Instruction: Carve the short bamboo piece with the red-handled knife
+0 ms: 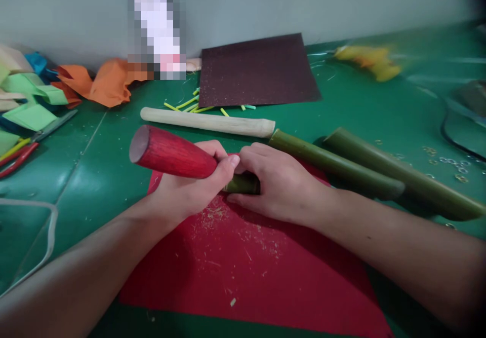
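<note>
My left hand (193,191) is closed around a thick red wooden handle (174,151), whose flat butt end points up and to the left. What the handle belongs to is hidden behind my fingers. Close beside it, my right hand (277,181) grips a short piece of green bamboo (243,183), most of which the hand covers. Both hands meet over a red sheet (243,272) strewn with fine pale shavings.
Behind my hands lie a pale peeled stick (205,121) and a dark brown sheet (258,72). Two green bamboo lengths, one nearer (337,163), rest at right among small rings (453,163). At left are red-handled scissors (21,158), green paper (32,105) and orange paper (110,82).
</note>
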`<state>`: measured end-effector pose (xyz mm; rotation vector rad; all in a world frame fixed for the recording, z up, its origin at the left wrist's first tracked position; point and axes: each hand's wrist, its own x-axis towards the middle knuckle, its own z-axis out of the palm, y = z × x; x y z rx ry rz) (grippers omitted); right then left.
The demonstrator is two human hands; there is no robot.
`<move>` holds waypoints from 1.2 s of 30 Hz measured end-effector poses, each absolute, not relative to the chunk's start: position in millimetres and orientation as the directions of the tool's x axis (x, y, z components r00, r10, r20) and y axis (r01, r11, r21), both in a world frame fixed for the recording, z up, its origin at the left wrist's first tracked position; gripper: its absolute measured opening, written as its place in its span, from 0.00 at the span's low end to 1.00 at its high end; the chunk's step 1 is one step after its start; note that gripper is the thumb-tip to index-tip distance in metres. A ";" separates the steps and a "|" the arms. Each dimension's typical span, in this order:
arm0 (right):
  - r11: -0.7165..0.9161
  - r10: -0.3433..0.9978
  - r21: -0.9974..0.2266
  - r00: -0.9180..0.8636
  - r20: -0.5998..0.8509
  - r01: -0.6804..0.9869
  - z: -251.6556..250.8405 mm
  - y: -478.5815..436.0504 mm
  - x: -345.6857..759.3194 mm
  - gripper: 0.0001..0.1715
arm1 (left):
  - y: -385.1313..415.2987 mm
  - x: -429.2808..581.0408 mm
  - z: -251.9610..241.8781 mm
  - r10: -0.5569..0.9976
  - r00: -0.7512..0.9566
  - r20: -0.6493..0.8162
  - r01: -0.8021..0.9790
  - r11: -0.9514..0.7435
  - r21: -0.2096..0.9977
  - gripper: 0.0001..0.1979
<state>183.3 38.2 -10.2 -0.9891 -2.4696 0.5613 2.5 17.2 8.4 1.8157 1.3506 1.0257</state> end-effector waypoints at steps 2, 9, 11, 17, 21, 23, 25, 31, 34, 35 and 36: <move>0.667 0.717 -0.503 -0.657 0.233 0.549 -10.1 37.6 183.6 0.16 | 17.2 3.2 8.0 0.963 0.146 0.225 0.450 -0.267 0.852 0.15; 0.665 0.720 -0.496 -0.656 0.226 0.559 -8.2 34.9 183.2 0.15 | 16.4 4.2 4.0 0.958 0.006 0.287 0.474 -0.255 0.843 0.14; 0.668 0.718 -0.493 -0.656 0.231 0.558 -7.8 34.6 182.8 0.15 | 16.1 5.4 3.9 0.957 -0.006 0.289 0.475 -0.252 0.843 0.15; 0.673 0.714 -0.485 -0.663 0.226 0.559 -8.1 34.9 182.5 0.15 | 15.6 3.3 4.6 0.951 -0.029 0.308 0.533 -0.246 0.810 0.16; 0.665 0.722 -0.490 -0.653 0.229 0.564 -8.7 35.1 183.0 0.15 | 16.1 -0.6 5.2 0.944 -0.100 0.313 0.529 -0.216 0.820 0.17; 0.656 0.731 -0.495 -0.643 0.228 0.570 -8.6 35.3 183.1 0.15 | 16.7 -1.7 5.2 0.950 -0.092 0.298 0.494 -0.217 0.842 0.17; 0.649 0.736 -0.501 -0.638 0.224 0.573 -8.2 35.5 183.0 0.15 | 17.8 -2.4 4.1 0.954 -0.084 0.289 0.434 -0.226 0.872 0.17; 0.655 0.745 -0.478 -0.605 0.280 0.586 -8.0 37.2 182.2 0.12 | 24.8 -2.6 -5.0 0.915 -0.224 0.335 0.045 -0.334 0.942 0.16; 0.663 0.742 -0.488 -0.583 0.330 0.567 -7.9 37.9 183.1 0.10 | 25.8 -1.1 -4.7 0.886 -0.252 0.390 0.012 -0.400 0.916 0.17; 0.661 0.743 -0.510 -0.571 0.348 0.550 -7.3 37.5 183.7 0.10 | 25.3 -0.6 -3.3 0.875 -0.266 0.404 0.016 -0.415 0.910 0.17; 0.651 0.752 -0.544 -0.546 0.369 0.529 -6.3 36.5 184.6 0.10 | 24.7 0.0 -1.6 0.865 -0.283 0.414 0.024 -0.425 0.905 0.17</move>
